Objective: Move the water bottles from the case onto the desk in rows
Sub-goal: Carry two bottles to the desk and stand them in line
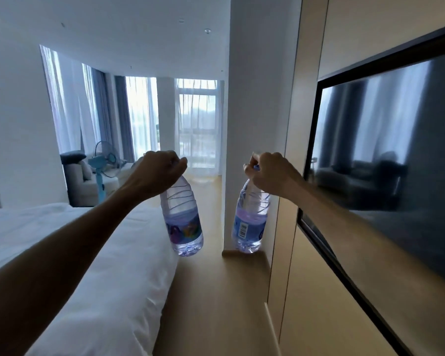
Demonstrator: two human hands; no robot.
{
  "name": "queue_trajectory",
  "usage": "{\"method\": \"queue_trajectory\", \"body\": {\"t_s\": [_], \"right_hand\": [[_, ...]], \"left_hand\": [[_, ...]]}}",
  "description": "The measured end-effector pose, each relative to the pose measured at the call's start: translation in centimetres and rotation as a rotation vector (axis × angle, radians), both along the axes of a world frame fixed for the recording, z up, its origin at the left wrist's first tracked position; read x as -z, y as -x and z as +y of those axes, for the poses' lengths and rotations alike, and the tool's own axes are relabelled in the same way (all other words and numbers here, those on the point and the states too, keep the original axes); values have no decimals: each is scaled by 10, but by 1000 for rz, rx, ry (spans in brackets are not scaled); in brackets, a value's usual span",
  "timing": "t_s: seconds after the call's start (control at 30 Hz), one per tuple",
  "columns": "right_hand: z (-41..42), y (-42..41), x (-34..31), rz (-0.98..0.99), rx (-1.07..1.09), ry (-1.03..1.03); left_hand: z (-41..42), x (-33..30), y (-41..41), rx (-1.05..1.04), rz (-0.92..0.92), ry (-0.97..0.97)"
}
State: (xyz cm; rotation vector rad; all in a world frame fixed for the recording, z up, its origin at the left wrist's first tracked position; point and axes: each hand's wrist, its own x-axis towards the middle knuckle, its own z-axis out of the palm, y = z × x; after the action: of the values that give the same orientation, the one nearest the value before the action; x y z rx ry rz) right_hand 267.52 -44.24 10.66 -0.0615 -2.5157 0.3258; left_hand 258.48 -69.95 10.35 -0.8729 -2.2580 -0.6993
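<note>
Two water bottles, one per hand
Left hand (157, 167) is clamped on the left bottle (183, 217) neck, right hand (268, 171) on the right bottle (251, 219) cap; both arms stretched forward, bottles dangling mid-air between the bed (93, 253) and the wall TV (385, 160)

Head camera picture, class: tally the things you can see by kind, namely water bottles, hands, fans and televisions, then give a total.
Water bottles: 2, one in the left hand, one in the right hand
Hands: 2
Fans: 1
Televisions: 1
Total: 6
</note>
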Motion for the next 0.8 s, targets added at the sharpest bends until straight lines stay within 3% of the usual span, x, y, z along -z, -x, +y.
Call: {"method": "queue_trajectory", "body": {"t_s": [0.47,0.8], "right_hand": [[27,266,-12,-65,-106,-18],[76,447,15,-40,-136,-42]], "left_hand": [[33,5,253,-16,0,-34],[74,19,429,-71,14,-14]]}}
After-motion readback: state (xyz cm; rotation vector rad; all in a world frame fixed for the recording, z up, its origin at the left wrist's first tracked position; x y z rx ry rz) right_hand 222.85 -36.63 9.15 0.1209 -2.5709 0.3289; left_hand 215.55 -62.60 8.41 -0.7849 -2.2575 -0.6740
